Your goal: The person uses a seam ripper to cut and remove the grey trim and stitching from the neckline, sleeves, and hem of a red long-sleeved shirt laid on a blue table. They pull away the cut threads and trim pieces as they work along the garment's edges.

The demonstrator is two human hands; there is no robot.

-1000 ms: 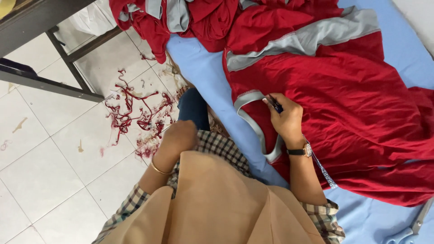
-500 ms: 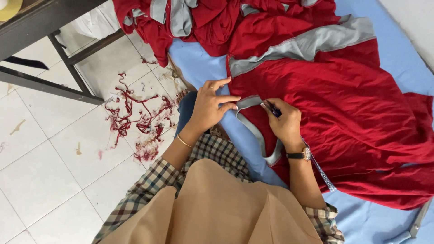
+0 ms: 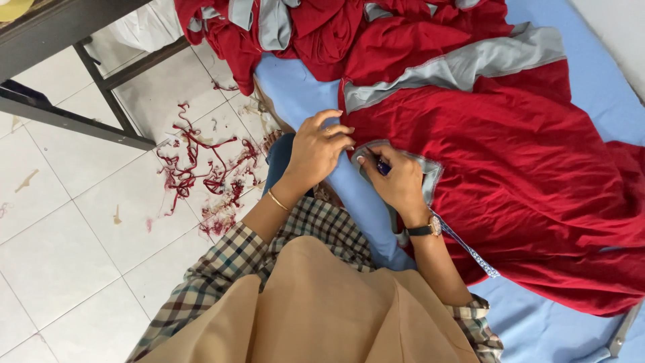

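A red garment [image 3: 510, 161] with grey trim [image 3: 463, 64] lies spread on a blue-covered table [image 3: 302, 87]. My right hand [image 3: 400, 181] grips a small dark blue tool [image 3: 381, 166] and rests on the grey neckline band [image 3: 430, 176] at the garment's near edge. A watch is on that wrist. My left hand [image 3: 316, 148], with a thin bangle, pinches the garment's edge just left of the tool. The two hands almost touch.
More red and grey garments [image 3: 302, 27] are piled at the table's far end. Red fabric scraps [image 3: 201, 168] litter the white tiled floor on the left, by a dark metal frame [image 3: 101, 81]. A metal tool handle [image 3: 621, 333] lies at the bottom right. A patterned ribbon [image 3: 470, 250] lies under my right forearm.
My left hand rose from my lap to the garment's edge beside my right hand. The right hand stayed on the grey band with the tool.
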